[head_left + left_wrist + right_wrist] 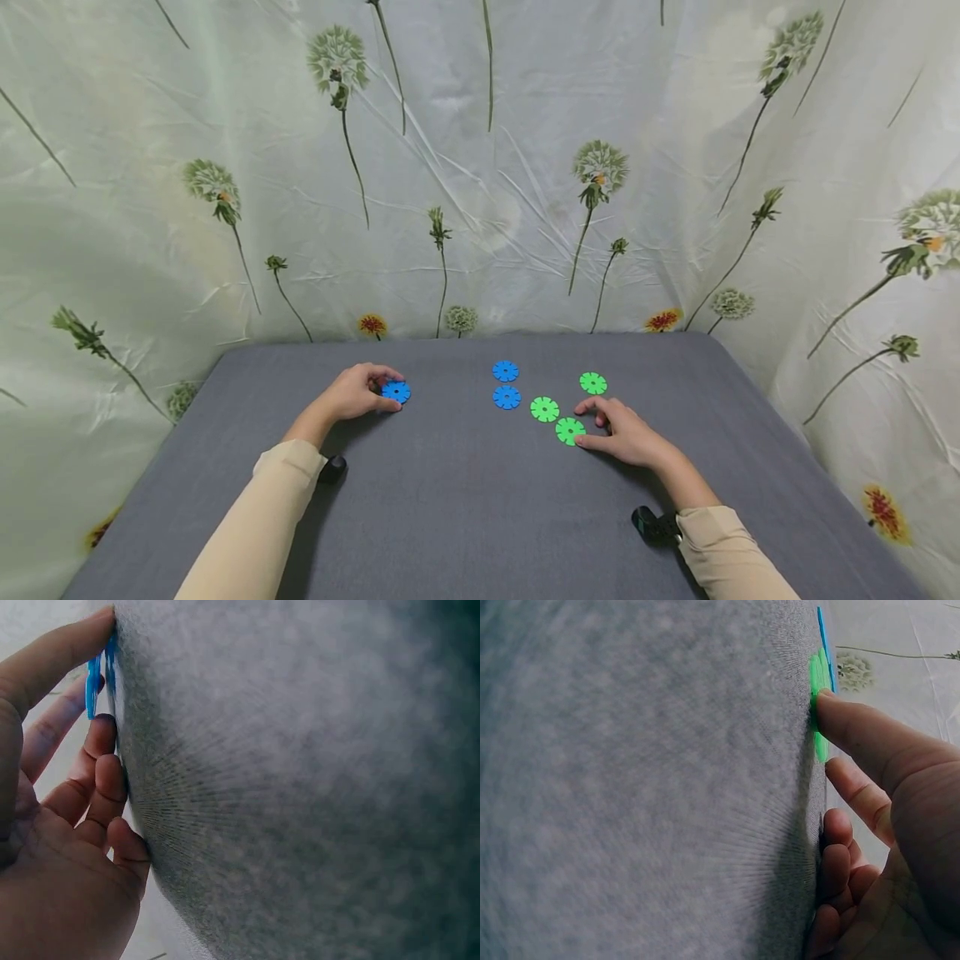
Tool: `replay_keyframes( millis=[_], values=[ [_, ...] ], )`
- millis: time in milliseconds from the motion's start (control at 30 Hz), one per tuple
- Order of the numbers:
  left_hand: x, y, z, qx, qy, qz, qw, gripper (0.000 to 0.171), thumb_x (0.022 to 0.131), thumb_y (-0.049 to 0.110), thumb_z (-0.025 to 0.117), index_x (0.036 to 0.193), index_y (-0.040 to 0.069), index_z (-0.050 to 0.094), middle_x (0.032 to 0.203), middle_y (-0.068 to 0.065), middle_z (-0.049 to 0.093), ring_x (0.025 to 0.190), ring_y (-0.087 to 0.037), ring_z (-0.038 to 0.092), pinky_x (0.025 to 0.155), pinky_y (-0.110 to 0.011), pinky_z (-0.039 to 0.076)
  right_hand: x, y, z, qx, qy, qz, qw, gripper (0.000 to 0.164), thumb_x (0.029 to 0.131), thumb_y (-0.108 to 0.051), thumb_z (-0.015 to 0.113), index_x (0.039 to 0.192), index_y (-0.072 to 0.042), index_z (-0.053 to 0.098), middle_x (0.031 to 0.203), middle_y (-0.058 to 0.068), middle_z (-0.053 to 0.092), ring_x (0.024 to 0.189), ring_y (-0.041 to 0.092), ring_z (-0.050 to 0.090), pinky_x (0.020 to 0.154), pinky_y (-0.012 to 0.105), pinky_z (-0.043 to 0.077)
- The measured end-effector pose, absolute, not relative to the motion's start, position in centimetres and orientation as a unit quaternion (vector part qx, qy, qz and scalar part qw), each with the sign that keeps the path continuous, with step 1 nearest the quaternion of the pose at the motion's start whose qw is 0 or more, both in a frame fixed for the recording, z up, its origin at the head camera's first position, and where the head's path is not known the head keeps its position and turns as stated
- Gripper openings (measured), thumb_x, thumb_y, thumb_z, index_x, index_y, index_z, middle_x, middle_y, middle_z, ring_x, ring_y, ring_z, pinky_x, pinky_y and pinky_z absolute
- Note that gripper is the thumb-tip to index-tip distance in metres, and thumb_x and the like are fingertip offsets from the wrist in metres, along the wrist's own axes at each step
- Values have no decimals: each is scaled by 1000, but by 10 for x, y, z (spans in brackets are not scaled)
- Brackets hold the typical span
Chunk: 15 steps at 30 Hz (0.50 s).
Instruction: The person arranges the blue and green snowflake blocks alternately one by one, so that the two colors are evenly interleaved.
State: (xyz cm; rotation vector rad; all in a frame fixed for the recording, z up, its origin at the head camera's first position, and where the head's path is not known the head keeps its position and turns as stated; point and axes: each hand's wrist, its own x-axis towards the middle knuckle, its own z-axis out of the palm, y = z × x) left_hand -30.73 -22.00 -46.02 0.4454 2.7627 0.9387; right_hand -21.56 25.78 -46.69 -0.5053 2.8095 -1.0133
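Currently, your left hand (358, 392) pinches a blue disc (390, 396) between thumb and fingers, over the left part of the grey table (465, 508). Your right hand (628, 435) touches the nearest green disc (565, 432) with its thumb, its fingers loose and parted. Two more green discs (540, 412) lie near it, and two flat blue discs (501, 399) sit near the middle.

No readable text, no legible labels or brands, no numbers or signs discernible
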Motion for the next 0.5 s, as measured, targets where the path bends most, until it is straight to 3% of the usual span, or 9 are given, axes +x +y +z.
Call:
replay_keyframes(
  millis=[133, 500],
  values=[
    [-308, -221, -460, 144, 928, 324, 112, 51, 87, 30, 91, 134, 17, 76, 113, -9, 66, 94, -21, 55, 82, -36, 45, -216, 258, -466, -165, 927, -332, 55, 40, 95, -26, 83, 126, -8, 66, 93, 4, 47, 83, 18, 41, 74, 30, 32],
    [-306, -226, -460, 154, 902, 385, 123, 51, 89, 20, 89, 135, 8, 73, 106, -8, 58, 94, -20, 47, 83, -35, 38, -215, 258, -466, -169, 927, -332, 50, 39, 95, -27, 83, 125, -8, 67, 93, 3, 48, 85, 17, 41, 75, 30, 32]
  ],
)
